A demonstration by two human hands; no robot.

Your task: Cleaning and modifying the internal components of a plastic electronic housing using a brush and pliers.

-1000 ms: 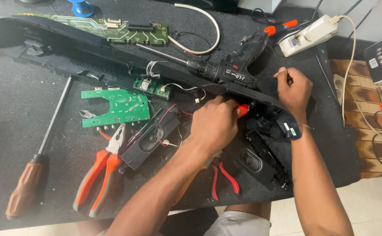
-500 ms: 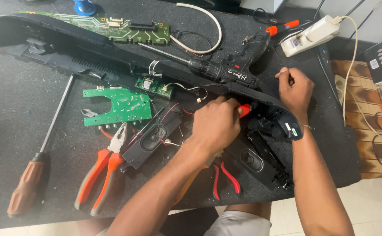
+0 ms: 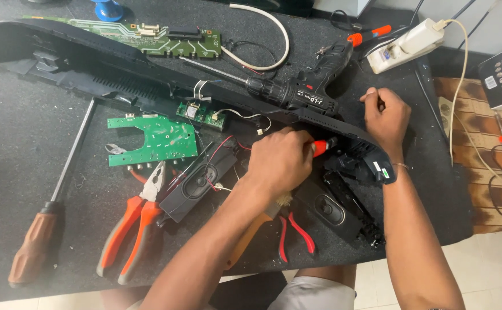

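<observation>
The long black plastic housing (image 3: 119, 80) runs across the dark work mat (image 3: 10, 155) from 10 o'clock down to 4 o'clock; its right end (image 3: 360, 143) lies between the two hands. Brace this end before applying any force, since the long shell can pivot on the mat.

The cordless drill (image 3: 302, 92) lies just behind the housing at 1 o'clock, near the right hand; it is untouched.

The left hand (image 3: 280, 163) is clenched around a small orange-handled tool (image 3: 321, 147), only the handle end showing past the knuckles. The tip is hidden, so its seating cannot be confirmed. Keep the tool square to the work and clear of the thin red and white wires (image 3: 228, 146) at 9 o'clock of the hand.

The right hand (image 3: 386, 115) rests at the housing's edge, fingertips pinched together; whether they grip a small part cannot be told
</observation>
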